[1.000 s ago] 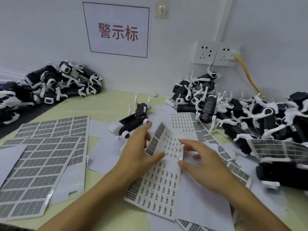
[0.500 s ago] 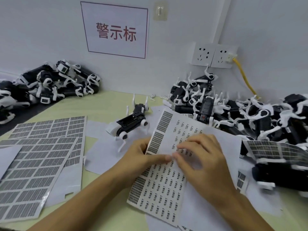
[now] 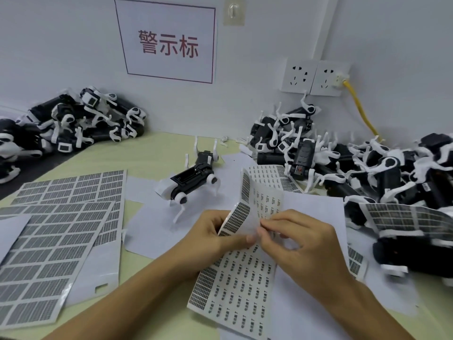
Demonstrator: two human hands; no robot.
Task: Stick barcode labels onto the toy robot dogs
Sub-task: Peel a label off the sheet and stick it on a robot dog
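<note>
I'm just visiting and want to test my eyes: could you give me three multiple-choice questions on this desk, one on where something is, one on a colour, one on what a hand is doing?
1. Where does the single toy robot dog lie?
A. On its back on the table, beyond the hands
B. In the left hand
C. On top of the right-hand heap

2. What colour is the cable at the wall socket?
A. Blue
B. Yellow
C. Black

3. What is the left hand doing?
A. Lying flat on the table
B. Holding a toy dog
C. Gripping the bent label sheet

Answers: 1 A, its white legs point up and nothing touches it. 2 B, a yellow cable runs down from the plug. 3 C, the thumb presses on the curled sheet while the right hand pinches at it.
</note>
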